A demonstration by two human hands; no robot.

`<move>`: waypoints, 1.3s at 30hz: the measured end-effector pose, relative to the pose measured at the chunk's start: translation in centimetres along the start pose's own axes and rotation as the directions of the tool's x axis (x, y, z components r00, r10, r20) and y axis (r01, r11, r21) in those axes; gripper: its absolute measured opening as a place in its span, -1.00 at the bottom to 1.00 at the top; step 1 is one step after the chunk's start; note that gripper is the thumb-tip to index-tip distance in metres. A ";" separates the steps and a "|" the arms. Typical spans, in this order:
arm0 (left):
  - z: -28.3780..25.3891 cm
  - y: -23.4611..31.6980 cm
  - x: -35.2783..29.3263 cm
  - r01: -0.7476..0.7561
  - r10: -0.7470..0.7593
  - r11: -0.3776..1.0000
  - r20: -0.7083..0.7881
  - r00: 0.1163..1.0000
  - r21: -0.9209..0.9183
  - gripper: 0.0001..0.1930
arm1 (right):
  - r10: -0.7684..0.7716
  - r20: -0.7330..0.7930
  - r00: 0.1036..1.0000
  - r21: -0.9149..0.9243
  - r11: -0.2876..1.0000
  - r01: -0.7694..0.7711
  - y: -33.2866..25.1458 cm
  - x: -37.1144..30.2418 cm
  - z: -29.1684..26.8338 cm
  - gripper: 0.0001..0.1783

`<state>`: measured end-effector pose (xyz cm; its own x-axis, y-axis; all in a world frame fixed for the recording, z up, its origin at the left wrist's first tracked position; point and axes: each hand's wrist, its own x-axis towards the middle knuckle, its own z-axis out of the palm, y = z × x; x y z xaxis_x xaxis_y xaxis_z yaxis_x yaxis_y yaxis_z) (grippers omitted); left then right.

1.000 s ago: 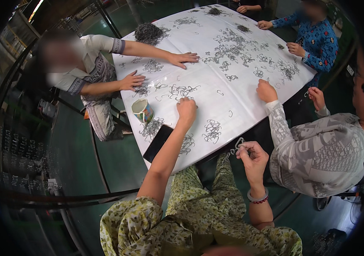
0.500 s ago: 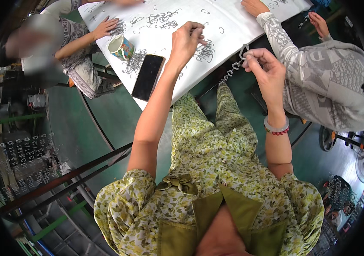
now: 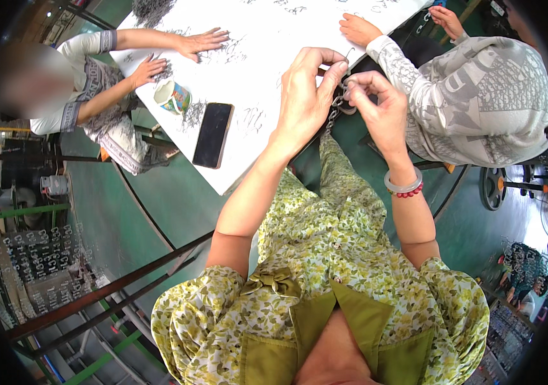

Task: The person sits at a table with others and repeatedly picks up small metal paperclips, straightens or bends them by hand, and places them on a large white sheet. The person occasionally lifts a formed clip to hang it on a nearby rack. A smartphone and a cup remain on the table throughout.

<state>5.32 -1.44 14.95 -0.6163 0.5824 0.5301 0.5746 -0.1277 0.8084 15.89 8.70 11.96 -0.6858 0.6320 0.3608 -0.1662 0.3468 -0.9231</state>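
Note:
My left hand (image 3: 312,90) pinches a small open C-shaped metal link between thumb and forefinger, just beyond the table edge. Close beside it, my right hand (image 3: 382,102) is closed on the upper end of a chain of metal links (image 3: 332,119), which hangs down over my trouser leg. The two hands' fingertips nearly meet there; whether the link touches the chain is hard to tell. Loose C-shaped links (image 3: 248,119) lie scattered on the white table (image 3: 242,160) to the left of my hands.
A black phone (image 3: 213,136) lies near the table's front edge. Behind it are a patterned paper cup (image 3: 181,97) and a pile of links (image 3: 192,117). At left, a person's hands (image 3: 202,43) rest on the table; another person (image 3: 479,102) sits close on my right.
My left hand has moved from over the table to the right and now meets my right hand. My right hand has shifted slightly left with the chain. The view has turned somewhat.

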 end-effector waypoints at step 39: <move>-0.1 -4.2 -4.2 0.174 -0.175 0.973 0.003 0.984 -0.152 -0.90 | 0.070 0.479 0.875 -0.209 0.977 0.036 2.2 8.3 0.7 -0.76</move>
<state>5.43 -3.44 9.31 -0.7059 0.5983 0.3793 0.3700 -0.1452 0.9176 9.32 14.25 12.88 -0.9511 0.2453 0.1878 -0.0395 0.5063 -0.8615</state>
